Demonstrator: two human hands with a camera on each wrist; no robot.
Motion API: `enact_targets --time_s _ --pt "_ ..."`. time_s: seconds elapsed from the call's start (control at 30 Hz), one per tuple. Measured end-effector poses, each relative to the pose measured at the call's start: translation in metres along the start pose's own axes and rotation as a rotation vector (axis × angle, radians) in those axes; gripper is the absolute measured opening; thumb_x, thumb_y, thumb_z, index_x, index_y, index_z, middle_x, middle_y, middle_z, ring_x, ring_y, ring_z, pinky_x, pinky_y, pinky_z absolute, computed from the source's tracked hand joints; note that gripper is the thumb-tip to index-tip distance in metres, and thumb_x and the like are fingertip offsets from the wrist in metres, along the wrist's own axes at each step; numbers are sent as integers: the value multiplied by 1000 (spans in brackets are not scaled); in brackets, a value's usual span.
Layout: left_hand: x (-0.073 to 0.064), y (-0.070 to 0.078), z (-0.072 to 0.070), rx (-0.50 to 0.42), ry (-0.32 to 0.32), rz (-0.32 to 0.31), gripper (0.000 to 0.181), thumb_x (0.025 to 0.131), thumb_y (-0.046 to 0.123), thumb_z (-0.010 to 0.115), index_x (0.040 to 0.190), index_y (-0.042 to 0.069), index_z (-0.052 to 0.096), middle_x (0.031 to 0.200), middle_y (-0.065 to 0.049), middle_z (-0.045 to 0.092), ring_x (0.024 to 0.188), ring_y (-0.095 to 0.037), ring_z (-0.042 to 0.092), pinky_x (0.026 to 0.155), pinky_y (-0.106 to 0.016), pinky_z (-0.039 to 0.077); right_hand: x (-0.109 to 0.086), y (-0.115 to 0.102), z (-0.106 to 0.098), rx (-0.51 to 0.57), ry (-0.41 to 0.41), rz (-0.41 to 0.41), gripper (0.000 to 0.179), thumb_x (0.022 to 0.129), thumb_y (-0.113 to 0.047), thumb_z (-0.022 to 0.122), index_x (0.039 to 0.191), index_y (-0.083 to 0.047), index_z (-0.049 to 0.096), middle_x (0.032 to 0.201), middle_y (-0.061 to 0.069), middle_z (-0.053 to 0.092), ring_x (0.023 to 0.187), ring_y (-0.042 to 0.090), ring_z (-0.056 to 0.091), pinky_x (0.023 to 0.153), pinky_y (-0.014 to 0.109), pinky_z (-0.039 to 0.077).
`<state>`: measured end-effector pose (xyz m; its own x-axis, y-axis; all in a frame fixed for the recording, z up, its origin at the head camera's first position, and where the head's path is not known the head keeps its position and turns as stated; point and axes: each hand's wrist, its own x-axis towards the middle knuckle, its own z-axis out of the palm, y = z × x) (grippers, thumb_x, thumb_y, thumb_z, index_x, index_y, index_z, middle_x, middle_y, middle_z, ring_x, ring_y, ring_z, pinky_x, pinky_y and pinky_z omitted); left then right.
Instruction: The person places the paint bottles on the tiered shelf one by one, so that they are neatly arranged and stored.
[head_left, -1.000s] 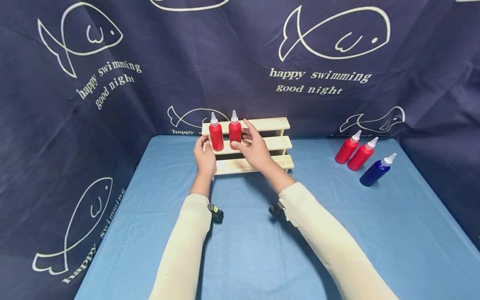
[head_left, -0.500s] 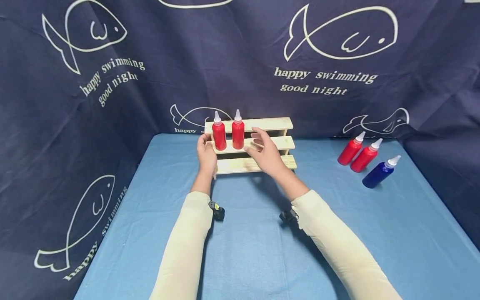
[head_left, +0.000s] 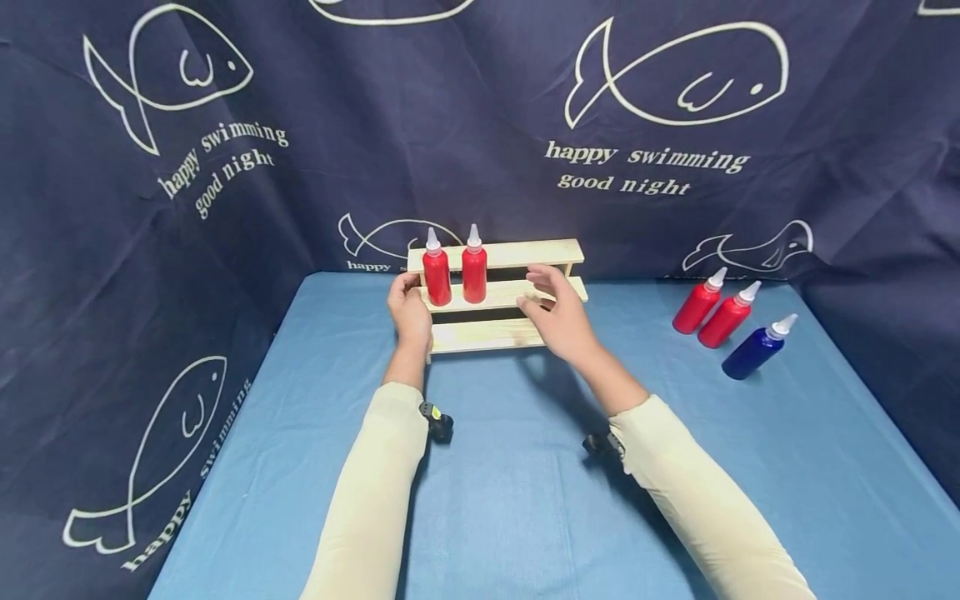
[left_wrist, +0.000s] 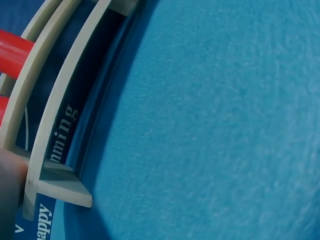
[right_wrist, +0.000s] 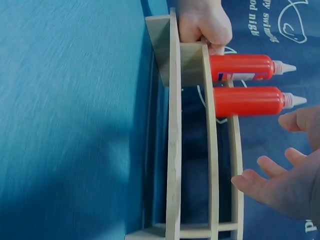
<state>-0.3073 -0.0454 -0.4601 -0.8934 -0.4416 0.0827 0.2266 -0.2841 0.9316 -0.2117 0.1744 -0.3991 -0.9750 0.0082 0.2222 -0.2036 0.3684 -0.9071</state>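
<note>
A three-tier wooden rack (head_left: 483, 336) stands at the back of the table. Two red squeeze bottles (head_left: 437, 280) with white pointed caps stand upright side by side on its middle tier, toward the left. My left hand (head_left: 410, 318) grips the rack's left end; in the right wrist view that hand (right_wrist: 206, 24) has curled fingers at the end panel. To the right of the bottles, my right hand (head_left: 561, 321) hovers in front of the rack with loosely bent fingers and holds nothing. In the left wrist view only a blurred bit of hand (left_wrist: 11, 182) shows beside the rack.
On the right of the blue cloth-covered table (head_left: 510, 500) stand two more red bottles (head_left: 723, 322) and a blue bottle (head_left: 752, 352). A dark blue curtain (head_left: 465, 125) with fish drawings hangs behind and at both sides.
My right hand has let go of the right-hand red bottle on the rack and moved away to the right. That bottle stays standing on the middle tier. My left hand keeps its place.
</note>
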Motion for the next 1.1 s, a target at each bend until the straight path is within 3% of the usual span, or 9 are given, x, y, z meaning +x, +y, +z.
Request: enact_targets --time_s 0.17,0.3,0.53,0.83,0.97,1.1 --pt "-1 -5 2 -16 20 12 33 92 -16 39 94 3 66 100 -8 64 99 -13 56 96 -26 46 -5 4 -13 7 54 2 51 101 -13 64 150 -8 51 151 20 56 148 36 48 120 56 43" --pt "0 -7 0 -18 16 21 33 92 -15 39 93 5 65 100 -7 64 99 -12 57 95 -25 46 -7 7 -23 15 110 2 48 100 -11 65 147 -5 53 149 21 57 148 37 48 121 58 42" --pt "-1 -7 0 16 0 49 29 94 -14 39 100 -4 66 103 -10 65 101 -14 58 97 -27 46 -6 10 -42 4 229 8 45 99 -8 66 142 0 56 147 22 59 146 36 51 121 56 41" --pt "-1 -5 1 20 -5 57 29 95 -13 39 108 -11 64 101 -4 64 101 -13 58 99 -28 47 -3 16 -60 -19 400 64 49 97 -6 65 144 -1 53 152 21 54 148 35 46 123 56 36" --pt "-1 -5 1 17 0 52 29 95 -13 39 108 -11 65 100 -4 64 101 -13 57 99 -29 47 -2 24 -64 2 474 114 56 95 -5 65 148 -3 47 156 21 46 150 34 41 124 49 32" --pt "-1 -6 0 29 -3 42 29 95 -12 40 108 -10 65 100 -4 64 101 -13 58 98 -27 47 -1 31 -67 17 565 154 66 93 -8 67 153 -9 41 160 15 37 154 23 34 127 40 28"
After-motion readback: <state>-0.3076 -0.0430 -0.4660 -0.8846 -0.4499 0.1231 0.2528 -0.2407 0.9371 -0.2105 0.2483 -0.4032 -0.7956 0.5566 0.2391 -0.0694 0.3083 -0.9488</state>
